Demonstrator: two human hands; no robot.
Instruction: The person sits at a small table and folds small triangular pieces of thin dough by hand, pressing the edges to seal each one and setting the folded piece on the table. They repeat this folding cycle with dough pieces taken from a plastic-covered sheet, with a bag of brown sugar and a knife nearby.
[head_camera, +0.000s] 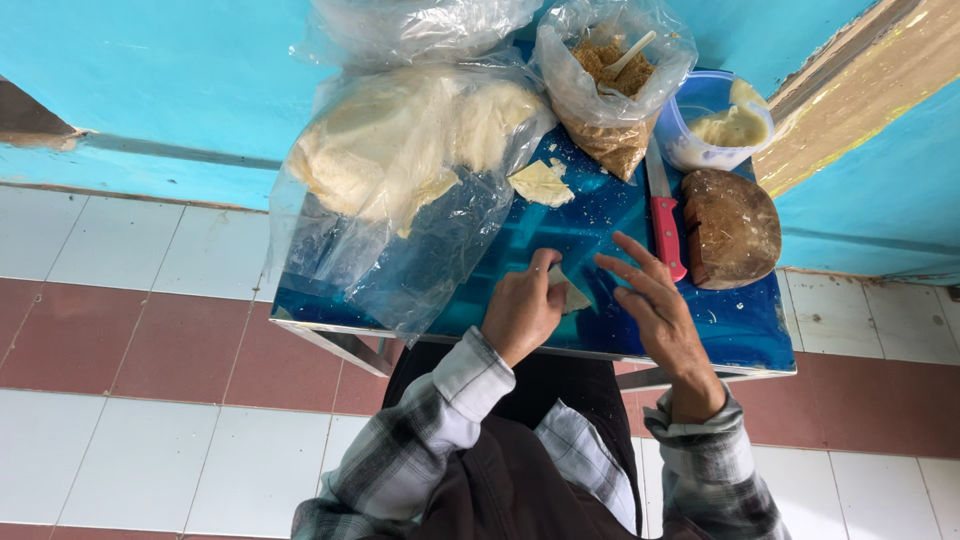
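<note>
bare blue tabletop (740, 325) lies open right of the right hand (655, 305); a knife (663, 215) and brown block (732, 228) crowd behind, a big plastic bag (400, 200) blocks the left.

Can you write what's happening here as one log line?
left hand: pinching dough piece | right hand: open, beside it | table: knife

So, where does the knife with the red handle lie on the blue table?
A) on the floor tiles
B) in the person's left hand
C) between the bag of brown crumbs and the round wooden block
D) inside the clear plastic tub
C: the knife lies flat on the blue table, just left of the round wooden block and below the bag of brown crumbs; neither hand holds it.
</note>
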